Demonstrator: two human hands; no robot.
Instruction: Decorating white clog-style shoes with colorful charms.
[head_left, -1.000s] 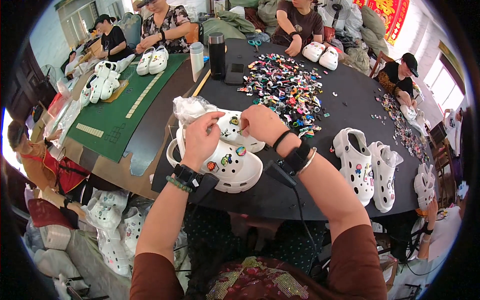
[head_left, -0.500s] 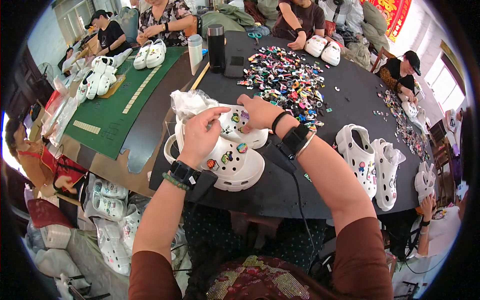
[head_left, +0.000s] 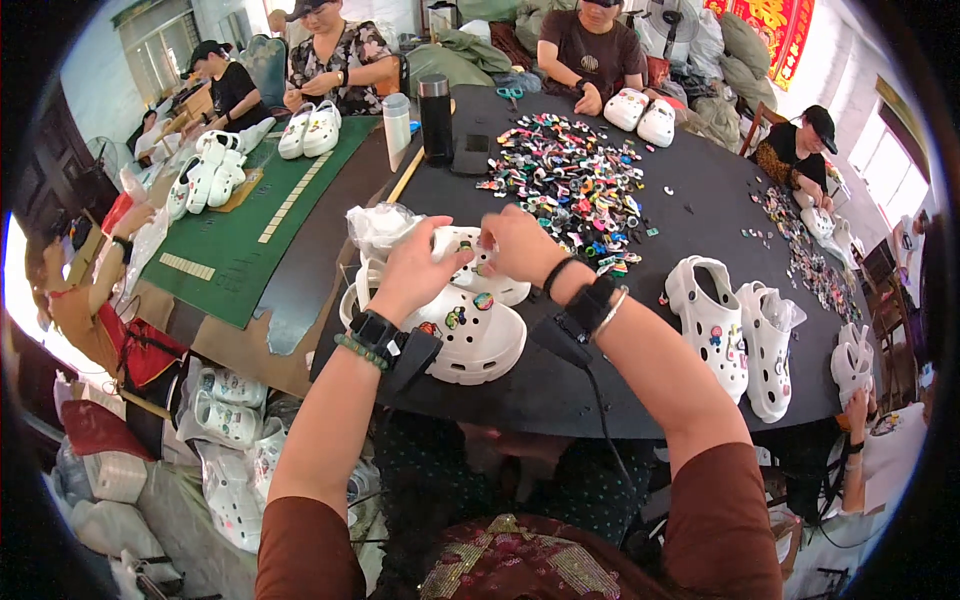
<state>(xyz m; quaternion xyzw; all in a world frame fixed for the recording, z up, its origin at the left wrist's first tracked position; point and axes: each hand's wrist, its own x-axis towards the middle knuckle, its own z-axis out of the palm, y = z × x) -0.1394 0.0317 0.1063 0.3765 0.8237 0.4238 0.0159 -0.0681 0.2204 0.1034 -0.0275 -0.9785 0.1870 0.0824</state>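
Two white clogs with bright charms lie before me. The near clog carries several charms on its toe; the far clog is partly covered by my hands. My left hand is curled at the far clog's left side, thumb on its upper beside a green charm. Above the same clog's right side is my right hand, thumb and fingertips pinched together. Whatever lies between those fingertips is too small or hidden to make out. Clear plastic wrapping bulges from the opening of the far clog.
A large heap of colourful charms spreads beyond my hands. Another pair of white clogs stands at the right. A black bottle, a white bottle and a phone stand or lie farther back. Several people work around the table.
My left hand's thumb and forefinger have spread apart over the far clog. My right hand has drawn its fingertips up into a pinch above it. The whole view has shifted slightly.
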